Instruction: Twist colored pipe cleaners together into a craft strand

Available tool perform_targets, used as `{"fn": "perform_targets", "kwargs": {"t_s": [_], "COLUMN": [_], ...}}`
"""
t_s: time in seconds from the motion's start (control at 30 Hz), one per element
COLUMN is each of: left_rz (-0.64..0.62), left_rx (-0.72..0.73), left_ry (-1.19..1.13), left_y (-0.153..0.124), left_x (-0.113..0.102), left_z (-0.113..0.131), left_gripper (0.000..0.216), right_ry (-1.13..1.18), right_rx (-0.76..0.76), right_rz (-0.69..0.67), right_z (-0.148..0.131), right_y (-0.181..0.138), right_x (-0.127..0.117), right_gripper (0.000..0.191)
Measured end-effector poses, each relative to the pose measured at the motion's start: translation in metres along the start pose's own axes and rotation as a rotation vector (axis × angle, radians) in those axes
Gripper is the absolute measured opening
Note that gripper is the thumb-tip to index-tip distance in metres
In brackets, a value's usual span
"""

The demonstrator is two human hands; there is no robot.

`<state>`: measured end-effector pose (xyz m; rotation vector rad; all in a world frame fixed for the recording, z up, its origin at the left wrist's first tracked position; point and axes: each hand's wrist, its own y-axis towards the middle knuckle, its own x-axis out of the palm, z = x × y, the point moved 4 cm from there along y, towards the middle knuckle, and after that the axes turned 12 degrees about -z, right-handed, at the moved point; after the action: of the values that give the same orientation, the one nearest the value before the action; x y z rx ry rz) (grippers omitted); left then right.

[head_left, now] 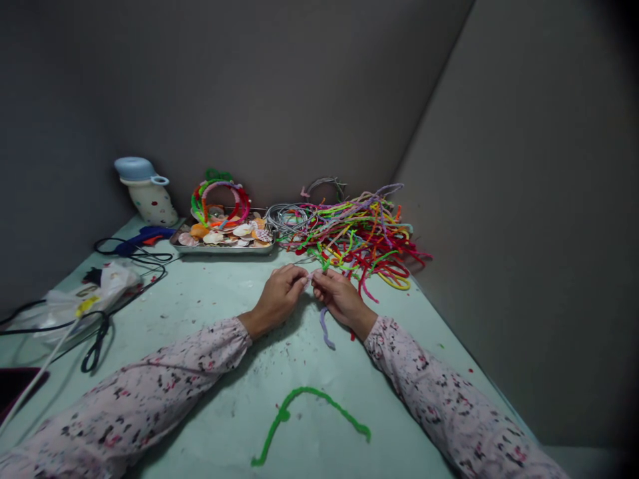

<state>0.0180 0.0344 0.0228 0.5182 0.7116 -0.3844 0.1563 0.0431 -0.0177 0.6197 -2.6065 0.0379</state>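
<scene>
Just left of centre in the frame I am pinching one end of a pale strip between the thumb and fingers of the left hand; just right of centre the right hand is gripping it too, so the strip is sitting in the narrow gap between my fingertips. For a neat result I would be bracing with one hand while twisting in small turns with the other, pulling gently so the fuzz isn't thinning. A green tip is poking up above the right fingers and a lilac length is hanging below; from this far off I cannot tell whether either is joined to the strip. Across the pale green table, black cord and a plastic bag are lying at left, a bottle is standing at upper left, and a metal tray is holding shells under fuzzy rings. Past a grey wire coil, a heap of fuzzy stems is sprawling right of centre, while a bent green stem is lying at lower centre. A dark wall is closing off the right.
</scene>
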Motion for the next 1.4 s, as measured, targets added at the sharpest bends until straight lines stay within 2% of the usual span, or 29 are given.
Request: {"fn": "perform_targets", "kwargs": {"t_s": [0.73,1.27,1.4], "left_rz": [0.002,0.17,0.176], "left_rx": [-0.005,0.049,0.057], "left_ry": [0.038,0.068,0.075], "left_y": [-0.0014,-0.0009,-0.0004], "left_x": [0.0023,-0.001,-0.0002], "left_z": [0.0,-0.0029,-0.0028], "left_gripper": [0.017,0.006,0.006], "right_ry": [0.078,0.09,0.095], "right_rx": [-0.011,0.0,0.003], "right_rz": [0.014,-0.001,0.009], "right_z": [-0.0013,0.0002,0.0007], "right_y": [0.0015,0.002,0.0028], "right_x": [0.0007,-0.0002,-0.0006], "right_gripper": [0.024,0.021,0.022]}}
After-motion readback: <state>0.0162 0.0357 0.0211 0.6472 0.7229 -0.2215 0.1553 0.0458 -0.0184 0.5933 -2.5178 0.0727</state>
